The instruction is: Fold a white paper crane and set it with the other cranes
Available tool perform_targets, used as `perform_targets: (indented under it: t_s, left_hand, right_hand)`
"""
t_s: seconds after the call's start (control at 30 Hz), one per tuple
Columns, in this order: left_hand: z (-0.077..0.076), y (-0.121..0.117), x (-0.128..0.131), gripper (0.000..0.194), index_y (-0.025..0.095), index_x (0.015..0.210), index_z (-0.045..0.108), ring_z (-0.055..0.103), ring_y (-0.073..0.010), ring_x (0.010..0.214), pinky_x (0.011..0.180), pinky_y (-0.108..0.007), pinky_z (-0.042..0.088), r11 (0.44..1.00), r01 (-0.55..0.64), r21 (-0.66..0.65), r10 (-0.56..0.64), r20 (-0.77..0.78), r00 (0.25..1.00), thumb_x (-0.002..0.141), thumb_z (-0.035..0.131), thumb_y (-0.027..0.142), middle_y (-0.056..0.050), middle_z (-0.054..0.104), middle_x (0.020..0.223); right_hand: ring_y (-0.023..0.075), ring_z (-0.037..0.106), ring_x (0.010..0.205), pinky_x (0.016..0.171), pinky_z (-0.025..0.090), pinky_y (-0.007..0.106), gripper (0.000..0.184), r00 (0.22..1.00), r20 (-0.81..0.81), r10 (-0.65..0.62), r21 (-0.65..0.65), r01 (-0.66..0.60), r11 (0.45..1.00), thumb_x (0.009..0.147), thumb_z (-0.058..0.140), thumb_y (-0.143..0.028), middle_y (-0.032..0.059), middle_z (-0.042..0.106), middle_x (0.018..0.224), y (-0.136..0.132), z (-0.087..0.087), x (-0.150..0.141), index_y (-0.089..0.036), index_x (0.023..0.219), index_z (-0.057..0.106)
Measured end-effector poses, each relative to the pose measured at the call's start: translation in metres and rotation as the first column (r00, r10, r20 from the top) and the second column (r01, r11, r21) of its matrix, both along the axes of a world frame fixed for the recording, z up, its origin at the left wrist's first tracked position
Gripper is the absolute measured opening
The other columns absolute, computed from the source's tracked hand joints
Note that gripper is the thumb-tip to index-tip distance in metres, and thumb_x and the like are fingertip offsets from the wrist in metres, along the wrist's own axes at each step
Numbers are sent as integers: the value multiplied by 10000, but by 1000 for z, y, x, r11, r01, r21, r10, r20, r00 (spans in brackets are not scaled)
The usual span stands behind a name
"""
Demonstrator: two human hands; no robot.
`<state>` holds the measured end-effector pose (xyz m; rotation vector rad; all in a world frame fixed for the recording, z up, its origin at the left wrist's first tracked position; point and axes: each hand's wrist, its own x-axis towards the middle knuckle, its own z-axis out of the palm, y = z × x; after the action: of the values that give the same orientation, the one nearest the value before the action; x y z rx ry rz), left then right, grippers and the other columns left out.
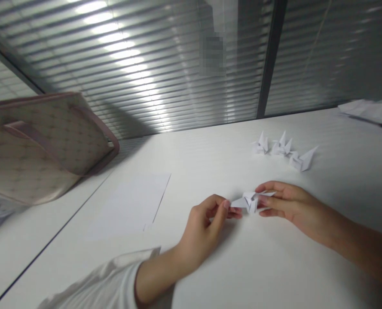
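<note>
A small white folded paper figure [250, 201] lies on the white table [274, 266] between my two hands. My left hand [206, 223] pinches its left tip with thumb and fingers. On the other side, my right hand [289, 204] grips the figure's right end, fingers closed over the paper. Behind them, three finished folded paper figures [282, 150] stand in a loose row on the table.
A flat white sheet of paper [132, 206] lies left of my hands. A patterned beige bag [39, 141] leans at the far left. More white paper [368, 109] sits at the back right. Closed blinds [152, 64] run behind the table.
</note>
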<state>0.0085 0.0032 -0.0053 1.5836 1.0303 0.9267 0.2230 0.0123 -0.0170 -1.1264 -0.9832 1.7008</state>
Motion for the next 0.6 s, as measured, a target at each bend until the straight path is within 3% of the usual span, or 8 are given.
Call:
perform_targets:
  t_s: [0.23, 0.6]
  left_hand:
    - [5, 5, -3, 257, 142, 805, 601, 686, -171, 782, 768, -267, 512, 998, -26, -64, 28, 36, 999, 920, 499, 348, -74, 722, 817]
    - [7, 9, -6, 251, 134, 821, 608, 687, -173, 772, 768, -283, 521, 996, -23, -89, 26, 39, 999, 913, 515, 348, -66, 711, 812]
  right_hand:
    - [170, 659, 806, 831, 510, 347, 292, 993, -96, -67, -7, 67, 998, 665, 800, -267, 31, 705, 852, 1, 3, -1, -191, 896, 638]
    - [168, 640, 847, 847, 500, 327, 242, 986, -128, -108, -19, 106, 994, 670, 791, -236, 23, 682, 857, 1, 5, -1, -190, 871, 664]
